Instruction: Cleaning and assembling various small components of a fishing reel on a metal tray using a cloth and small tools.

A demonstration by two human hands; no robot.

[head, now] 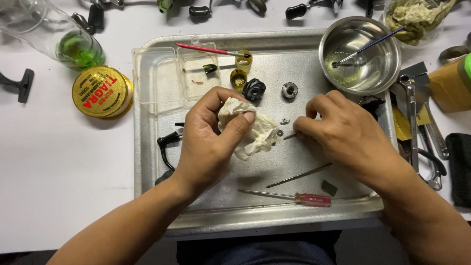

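A white tabletop (59,196) is seen from above, and on it a shallow metal tray (147,162) is set, filling the middle of the view. At the tray's far right corner a round steel bowl (378,73) is placed, with a thin brush lying across it, handle pointing far-right. A clear plastic box (157,78) is set at the tray's far left, and a red-handled brush (206,49) lies along its far edge. Left of the tray a round yellow tin (100,92) is found, and far-left of that a clear bottle with green liquid (73,46). The left hand (208,142) is closed around a crumpled white tissue (255,132), which is pinched between thumb and forefinger over the tray's centre. The right hand (343,132) is curled, its fingertips pinched on a thin metal pin (292,136); the pin's long axis runs nearly left-right, its free end pointing left toward the tissue and just beside it. Small metal parts are scattered just far of the pin: a black gear-like part (254,90), a round steel bushing (289,90), and a tiny washer beside the tissue. Near the hands a slim rod (299,175) lies slanted, and nearer still a red-handled screwdriver (289,196) is laid left-right, tip pointing left. Wrenches and pliers (417,127) are piled at the tray's right edge.
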